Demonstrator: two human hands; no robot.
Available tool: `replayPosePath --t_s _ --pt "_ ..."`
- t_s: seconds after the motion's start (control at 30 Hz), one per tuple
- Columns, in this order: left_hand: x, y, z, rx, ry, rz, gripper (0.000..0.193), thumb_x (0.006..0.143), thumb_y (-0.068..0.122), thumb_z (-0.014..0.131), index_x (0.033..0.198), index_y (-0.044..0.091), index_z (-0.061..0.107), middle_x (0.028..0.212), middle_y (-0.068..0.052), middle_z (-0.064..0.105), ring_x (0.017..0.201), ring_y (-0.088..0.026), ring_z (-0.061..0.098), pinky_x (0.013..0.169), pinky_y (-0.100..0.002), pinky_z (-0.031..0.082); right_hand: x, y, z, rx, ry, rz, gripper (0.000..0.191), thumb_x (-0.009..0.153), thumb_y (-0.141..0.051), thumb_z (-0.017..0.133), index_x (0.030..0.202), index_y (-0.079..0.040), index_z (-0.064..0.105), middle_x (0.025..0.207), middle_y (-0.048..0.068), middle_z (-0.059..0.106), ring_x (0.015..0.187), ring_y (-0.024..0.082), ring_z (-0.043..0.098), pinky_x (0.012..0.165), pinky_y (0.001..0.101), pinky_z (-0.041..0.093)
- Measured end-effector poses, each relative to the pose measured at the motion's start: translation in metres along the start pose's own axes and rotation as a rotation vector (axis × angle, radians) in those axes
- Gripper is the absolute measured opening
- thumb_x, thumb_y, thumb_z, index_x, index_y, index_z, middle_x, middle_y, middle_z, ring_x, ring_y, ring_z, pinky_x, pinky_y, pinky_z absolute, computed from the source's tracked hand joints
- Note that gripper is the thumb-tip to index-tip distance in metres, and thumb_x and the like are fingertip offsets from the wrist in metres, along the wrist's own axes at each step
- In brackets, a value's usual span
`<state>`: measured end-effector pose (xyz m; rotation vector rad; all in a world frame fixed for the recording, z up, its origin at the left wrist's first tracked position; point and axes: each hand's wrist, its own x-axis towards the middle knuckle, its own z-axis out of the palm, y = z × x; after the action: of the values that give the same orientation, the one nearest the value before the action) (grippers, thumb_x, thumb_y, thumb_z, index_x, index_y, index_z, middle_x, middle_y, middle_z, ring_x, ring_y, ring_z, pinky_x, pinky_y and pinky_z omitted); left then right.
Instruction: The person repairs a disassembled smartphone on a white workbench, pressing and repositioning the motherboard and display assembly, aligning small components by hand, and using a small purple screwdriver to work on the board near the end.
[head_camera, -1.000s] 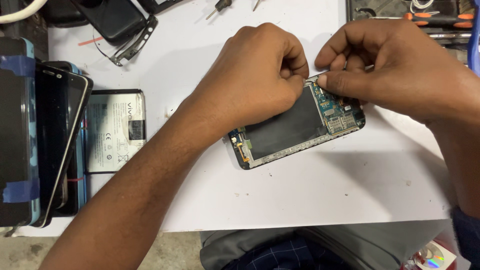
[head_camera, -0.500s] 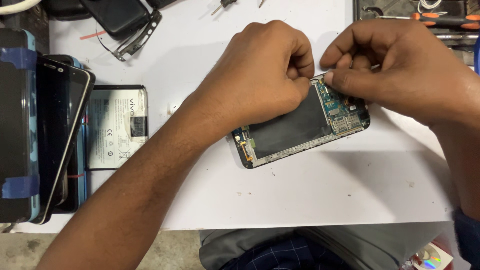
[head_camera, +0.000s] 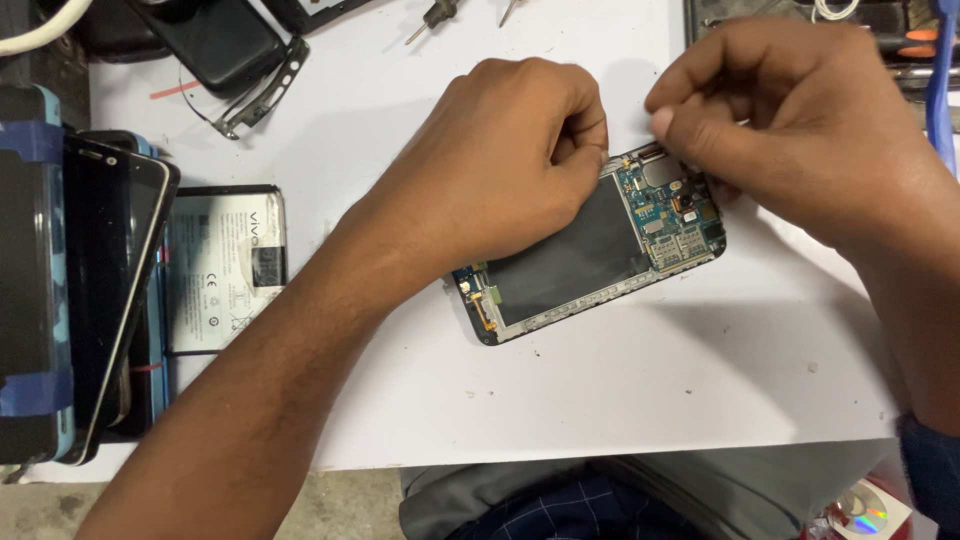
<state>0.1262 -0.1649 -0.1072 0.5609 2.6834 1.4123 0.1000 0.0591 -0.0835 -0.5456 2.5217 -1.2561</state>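
An opened phone (head_camera: 590, 262) shows a matt black panel, a glossy blue-green circuit board with small shiny metal parts, and a dull plastic frame. The bench (head_camera: 620, 390) is covered in smooth, matt white sheet, lightly speckled with grit. A battery (head_camera: 225, 268) wears a pale, faintly glossy paper label. Stacked phones (head_camera: 80, 290) have glossy black glass faces.

Bright, even light falls from above onto the white bench (head_camera: 620, 400), which reads almost washed out. Soft shadows lie under the left hand (head_camera: 500, 165) and the right hand (head_camera: 800, 130), and a broad faint one spreads below the phone (head_camera: 590, 260). Focus is sharp at the centre. The stacked screens (head_camera: 90, 290) at the left show mild glare along their edges. The right hand's fingertips are slightly blurred.
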Motion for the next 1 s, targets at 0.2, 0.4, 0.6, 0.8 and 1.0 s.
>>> replayPosePath --t_s 0.2,0.4,0.6,0.8,1.0 --pt "-0.002 -0.001 0.0 0.069 0.021 0.13 0.009 0.085 0.005 0.063 0.088 0.005 0.071 0.071 -0.008 0.074 0.062 -0.019 0.071 0.06 -0.036 0.053 -0.001 -0.012 0.0 -0.049 0.158 -0.116 0.006 0.101 -0.003 0.067 0.103 0.003 0.067 0.079 0.002 0.063 0.062 0.002 0.055 0.051 0.0174 0.042" --pt "0.0 0.0 0.0 0.056 0.008 0.122 0.02 0.085 0.005 0.063 0.1 0.005 0.076 0.077 -0.01 0.077 0.064 -0.016 0.074 0.064 -0.033 0.058 0.002 -0.006 -0.001 -0.084 0.129 -0.14 0.006 0.099 -0.003 0.068 0.1 0.003 0.067 0.08 0.001 0.063 0.063 0.0 0.055 0.053 0.0165 0.041" --pt "0.002 0.001 0.0 0.022 -0.031 0.089 0.015 0.082 0.006 0.064 0.089 0.007 0.077 0.073 -0.007 0.076 0.062 -0.015 0.074 0.062 -0.031 0.058 0.001 -0.005 -0.002 -0.153 0.111 -0.136 0.008 0.099 -0.004 0.069 0.101 0.004 0.067 0.077 0.003 0.062 0.063 0.002 0.054 0.052 0.0177 0.041" --pt "0.002 -0.001 0.003 0.015 -0.014 0.127 0.01 0.083 0.006 0.067 0.084 0.006 0.076 0.071 -0.007 0.075 0.062 -0.015 0.073 0.062 -0.032 0.058 0.004 0.004 -0.001 -0.201 0.04 -0.154 0.013 0.095 -0.005 0.071 0.101 0.005 0.067 0.081 0.003 0.065 0.067 0.004 0.058 0.056 0.0183 0.048" --pt "0.002 -0.004 0.005 0.015 0.033 0.186 0.008 0.083 0.006 0.069 0.085 0.004 0.077 0.074 -0.009 0.076 0.066 -0.016 0.075 0.065 -0.033 0.059 -0.001 0.003 -0.006 -0.403 -0.053 -0.084 0.029 0.088 -0.015 0.081 0.112 0.001 0.074 0.078 0.007 0.065 0.068 0.011 0.06 0.056 0.0242 0.049"
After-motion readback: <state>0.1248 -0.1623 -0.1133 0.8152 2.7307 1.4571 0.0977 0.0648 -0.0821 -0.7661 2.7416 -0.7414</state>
